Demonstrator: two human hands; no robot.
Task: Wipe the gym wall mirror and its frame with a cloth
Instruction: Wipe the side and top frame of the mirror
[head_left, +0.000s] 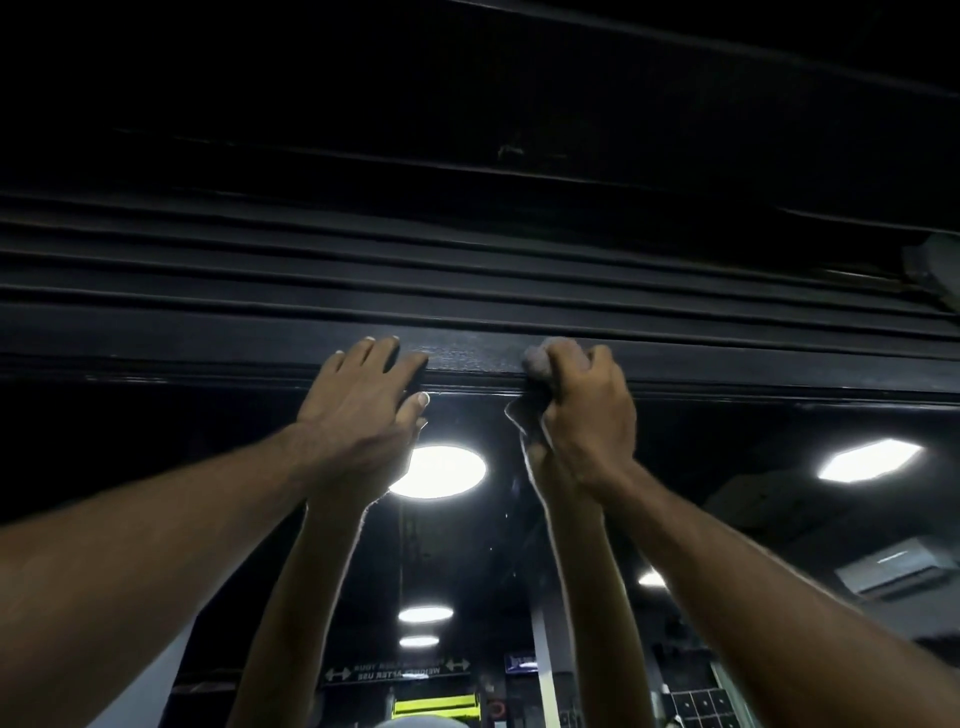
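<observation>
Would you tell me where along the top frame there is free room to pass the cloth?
The frame is bare left of the left hand and right of the right hand gripping the cloth. Only a short gap lies between the hands.

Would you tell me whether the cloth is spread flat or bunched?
Bunched: the right hand grips the cloth as a wad against the frame.

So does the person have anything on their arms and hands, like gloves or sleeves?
No gloves, and no sleeves in view. The left arm and right arm are bare right to the picture's edge. The left hand and right hand are bare too: no watch, bracelet or ring shows. The fingers have short nails.
</observation>
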